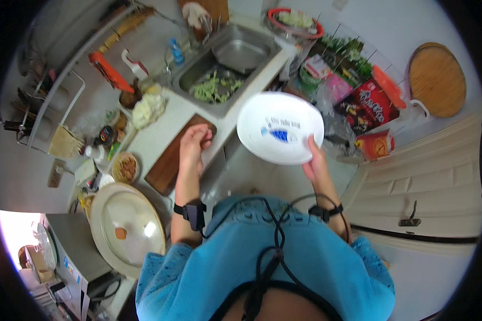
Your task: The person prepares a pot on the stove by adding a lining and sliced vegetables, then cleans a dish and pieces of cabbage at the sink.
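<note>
My right hand (318, 163) grips the rim of a white oval plate (261, 136), thumb on the upper face. A blue fish picture and some printed writing decorate the plate, which is held up over the floor. Above a dark wooden cutting board (164, 170) on the counter is my left hand (195, 143), its fingers curled in and no object visible in them. Whether it touches the board cannot be told. Beyond the board, chopped pale-green vegetable pieces (211, 90) lie in the steel sink (188, 76). A piece of cabbage (148, 110) rests on the counter to the left.
A steel pan (241, 50) sits in the sink's far part. Left on the counter are a bowl of brown food (125, 167) and a large glass lid (134, 218). A red-rimmed basket (271, 20) stands beyond the sink. Bags and packets (371, 104) crowd the right wall, near a door (429, 188).
</note>
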`<control>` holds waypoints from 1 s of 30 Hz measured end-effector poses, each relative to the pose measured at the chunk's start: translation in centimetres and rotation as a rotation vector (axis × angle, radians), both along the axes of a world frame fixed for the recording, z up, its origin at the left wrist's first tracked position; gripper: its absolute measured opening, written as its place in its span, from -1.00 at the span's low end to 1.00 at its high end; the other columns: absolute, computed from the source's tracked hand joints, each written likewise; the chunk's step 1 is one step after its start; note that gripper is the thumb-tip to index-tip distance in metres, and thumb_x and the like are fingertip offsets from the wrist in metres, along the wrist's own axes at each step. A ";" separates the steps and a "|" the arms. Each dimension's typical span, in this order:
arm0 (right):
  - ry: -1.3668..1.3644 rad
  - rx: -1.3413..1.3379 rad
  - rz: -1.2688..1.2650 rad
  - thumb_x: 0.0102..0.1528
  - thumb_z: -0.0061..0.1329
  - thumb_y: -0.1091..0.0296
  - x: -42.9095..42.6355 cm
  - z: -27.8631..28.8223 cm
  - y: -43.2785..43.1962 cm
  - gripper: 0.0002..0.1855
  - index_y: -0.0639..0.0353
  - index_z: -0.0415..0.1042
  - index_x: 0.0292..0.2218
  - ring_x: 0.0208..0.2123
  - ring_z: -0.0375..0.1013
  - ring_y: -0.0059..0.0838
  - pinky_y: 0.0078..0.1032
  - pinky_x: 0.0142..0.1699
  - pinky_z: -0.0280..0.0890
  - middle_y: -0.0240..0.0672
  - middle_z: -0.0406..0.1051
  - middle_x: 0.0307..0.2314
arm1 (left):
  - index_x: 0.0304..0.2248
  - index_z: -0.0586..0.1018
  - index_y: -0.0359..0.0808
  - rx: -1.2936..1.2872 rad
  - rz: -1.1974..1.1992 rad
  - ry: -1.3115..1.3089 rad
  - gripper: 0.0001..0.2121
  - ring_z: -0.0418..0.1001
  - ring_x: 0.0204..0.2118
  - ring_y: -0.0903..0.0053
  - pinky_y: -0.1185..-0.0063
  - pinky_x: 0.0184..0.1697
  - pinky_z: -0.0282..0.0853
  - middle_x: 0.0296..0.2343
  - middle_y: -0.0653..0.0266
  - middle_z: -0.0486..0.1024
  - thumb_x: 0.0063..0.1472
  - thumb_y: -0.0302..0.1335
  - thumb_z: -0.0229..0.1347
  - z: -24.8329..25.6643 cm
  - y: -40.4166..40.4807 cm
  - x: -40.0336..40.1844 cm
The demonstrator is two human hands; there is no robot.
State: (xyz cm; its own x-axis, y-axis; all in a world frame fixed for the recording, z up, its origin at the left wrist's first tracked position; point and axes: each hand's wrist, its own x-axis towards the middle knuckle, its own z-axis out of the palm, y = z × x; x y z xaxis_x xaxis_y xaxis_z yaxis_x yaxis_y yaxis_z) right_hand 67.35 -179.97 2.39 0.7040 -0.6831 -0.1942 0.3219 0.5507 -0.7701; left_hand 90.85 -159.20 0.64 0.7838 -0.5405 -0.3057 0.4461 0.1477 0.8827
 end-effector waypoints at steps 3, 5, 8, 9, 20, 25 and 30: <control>0.025 -0.008 0.128 0.13 -0.22 0.18 3.7 0.6 -3.1 -0.46 0.28 0.02 0.05 -0.01 0.19 -0.35 -0.38 0.05 0.11 -0.19 0.19 -0.05 | -0.30 0.44 -0.27 0.055 0.043 0.042 -0.85 0.39 -0.40 0.67 0.70 -0.33 0.29 -0.48 0.37 0.43 0.16 -0.43 -0.08 0.2 -0.2 -0.5; 0.027 -0.002 0.183 0.13 -0.22 0.15 6.3 0.2 -4.9 -0.46 0.26 0.03 0.05 0.00 0.19 -0.35 -0.38 0.06 0.10 -0.21 0.19 -0.04 | -0.30 0.44 -0.27 0.105 0.029 0.059 -0.85 0.39 -0.41 0.66 0.70 -0.33 0.30 -0.47 0.36 0.44 0.17 -0.44 -0.08 0.1 -0.4 -0.5; 0.009 0.033 0.296 0.13 -0.22 0.16 11.1 -0.8 -8.0 -0.46 0.26 0.03 0.05 -0.01 0.19 -0.35 -0.38 0.06 0.09 -0.20 0.19 -0.04 | -0.31 0.45 -0.27 0.100 0.127 0.096 -0.86 0.39 -0.41 0.66 0.69 -0.32 0.30 -0.48 0.35 0.45 0.16 -0.44 -0.07 -0.9 -1.5 1.8; 0.004 0.038 0.336 0.12 -0.21 0.16 12.9 -0.9 -9.0 -0.46 0.26 0.03 0.05 -0.01 0.19 -0.35 -0.38 0.06 0.09 -0.20 0.19 -0.04 | -0.31 0.45 -0.28 0.092 0.155 0.101 -0.86 0.39 -0.41 0.66 0.69 -0.32 0.30 -0.48 0.35 0.45 0.16 -0.44 -0.06 -1.1 -2.1 3.0; 0.080 0.079 0.507 0.08 -0.11 0.23 27.2 -3.2 -15.2 -0.46 0.29 0.08 0.01 -0.03 0.22 -0.27 -0.30 0.05 0.13 -0.18 0.23 -0.08 | -0.10 0.32 -0.28 -0.024 0.207 0.179 -0.66 0.32 -0.20 0.63 0.60 -0.19 0.28 -0.24 0.35 0.37 0.17 -0.29 -0.06 -0.5 -11.4 13.4; 0.162 0.120 0.759 0.07 -0.12 0.08 32.6 -5.0 -16.3 -0.42 0.25 0.08 0.01 -0.10 0.29 -0.38 -0.41 -0.02 0.21 -0.21 0.28 -0.13 | 0.01 0.19 -0.31 -0.352 0.256 0.389 -0.54 0.30 -0.07 0.43 0.48 -0.05 0.27 -0.10 0.18 0.31 0.19 -0.24 -0.10 -3.6 -13.1 15.9; 0.320 0.015 1.118 0.09 -0.25 -0.12 40.1 -10.9 -20.4 -0.37 0.17 0.09 0.02 -0.11 0.29 -0.46 -0.46 -0.07 0.24 -0.23 0.28 -0.14 | 0.03 0.16 -0.31 -0.469 0.437 0.436 -0.52 0.21 0.01 0.36 0.43 0.05 0.15 -0.03 0.15 0.22 0.23 -0.16 -0.22 -5.4 -14.7 16.5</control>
State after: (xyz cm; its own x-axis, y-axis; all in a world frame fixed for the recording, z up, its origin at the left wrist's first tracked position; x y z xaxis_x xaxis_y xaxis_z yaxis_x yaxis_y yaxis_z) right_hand 107.41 -200.41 -8.54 0.8303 0.2917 -0.4750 -0.5572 0.4149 -0.7192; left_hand 107.39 -173.92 -4.80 0.8171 -0.3586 -0.4514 0.5540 0.7052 0.4426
